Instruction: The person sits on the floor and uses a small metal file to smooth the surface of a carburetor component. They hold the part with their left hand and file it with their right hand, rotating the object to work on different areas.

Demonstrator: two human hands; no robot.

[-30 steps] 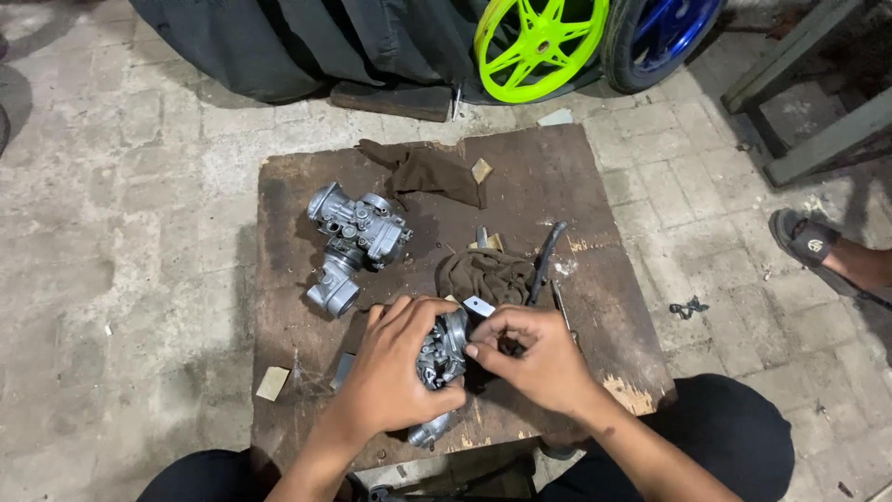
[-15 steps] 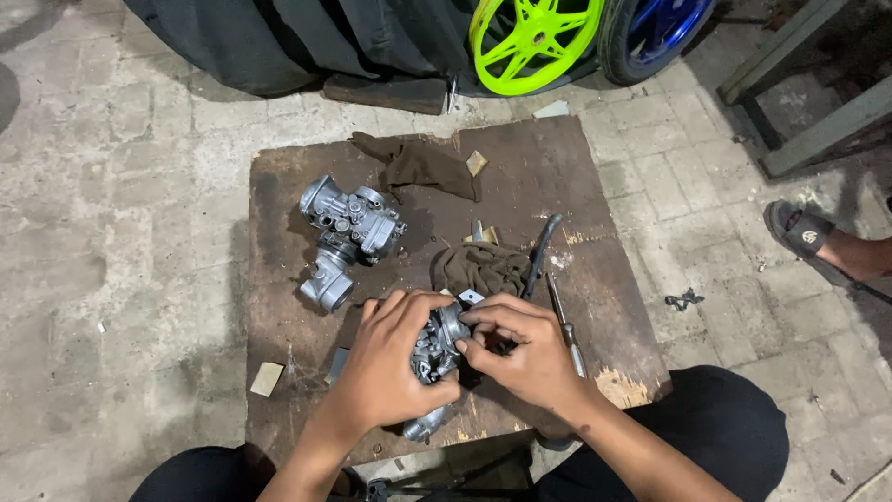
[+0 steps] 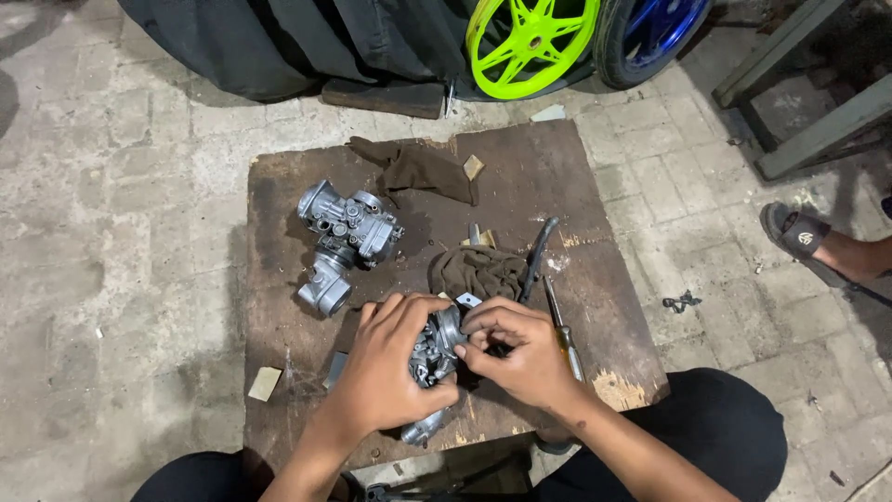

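Now carburetor [image 3: 435, 346] clasped between left hand [image 3: 395, 367], right hand [image 3: 520, 353], on board [image 3: 520, 177].

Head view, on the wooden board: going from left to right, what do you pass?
Paper scrap → grey carburetor → left hand → right hand → screwdriver.
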